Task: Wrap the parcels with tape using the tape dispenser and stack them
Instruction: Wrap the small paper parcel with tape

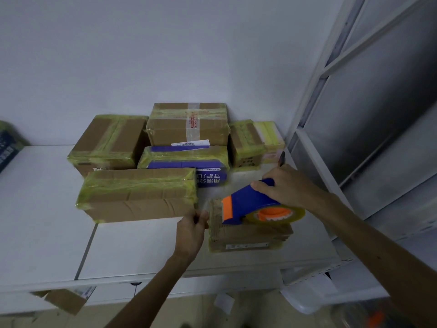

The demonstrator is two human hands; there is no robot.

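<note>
Nearest, on the white surface (142,245): one small parcel (248,235), wrapping in progress. Our left hand (191,230) pinches the tape end beside it, and our right hand (283,185) grips the tape dispenser (250,202) resting on top. Behind: several taped parcels (139,195), some stacked at the wall, so we judge most work done. The clear tape strand barely shows, and we cannot tell how much of the small parcel is covered.

Upside-down Chinese characters (210,179) on blue parcel (184,165)

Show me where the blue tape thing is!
In the head view, right of centre: the tape dispenser is gripped by the right hand, over the small parcel.
</note>
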